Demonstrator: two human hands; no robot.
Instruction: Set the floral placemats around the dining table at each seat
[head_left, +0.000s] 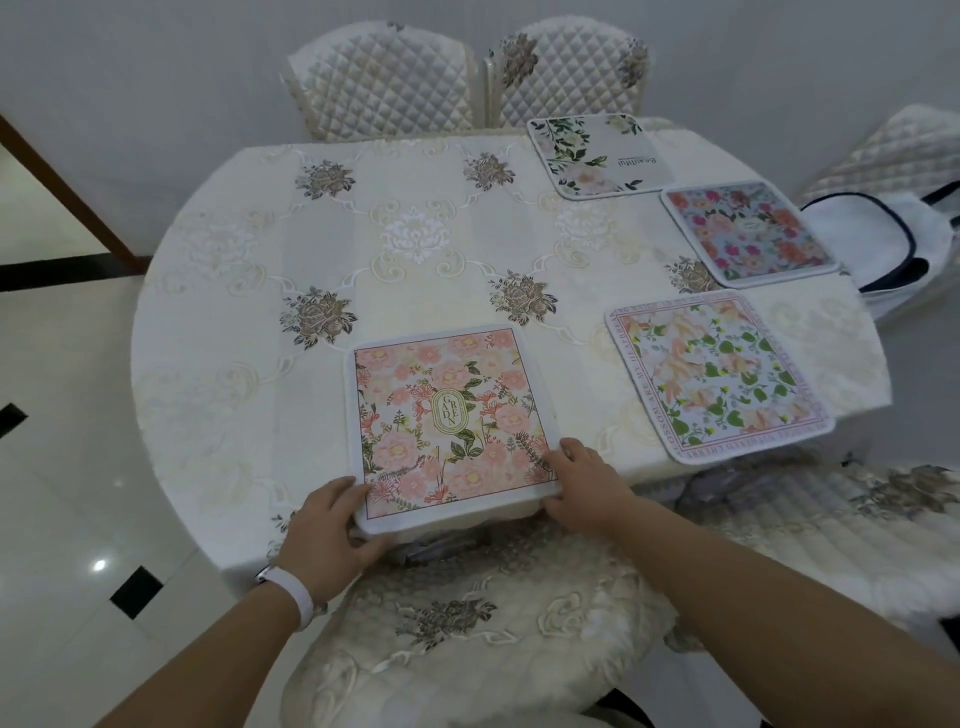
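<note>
The pink placemat (452, 426), printed with peonies and an oval "Garden" label, lies at the near edge of the tabletop in front of the near chair (467, 623). Its near border hangs a little past the edge. The left hand (332, 525) grips the mat's near left corner, fingers curled around it. The right hand (587, 478) holds the near right corner, fingers laid on top and the thumb against the border, which looks like a pinch.

Three more mats are already down. An orange and green placemat (717, 374) sits at the near right edge. A blue placemat (748, 234) with pink flowers lies along the right edge. A white placemat (597, 156) with green leaves is at the far right corner, before one of the two quilted chairs (566, 67). All rest on the embroidered tablecloth (415, 234). A white bag (872, 244) stands off the right edge.

The step in hand appears to be squaring this fourth mat to its seat. The next move probably calls for sliding it slightly inward so that nothing overhangs, keeping its border parallel to the near edge, then letting go. The far left and left edges carry no mat yet, so the task looks partly done.
</note>
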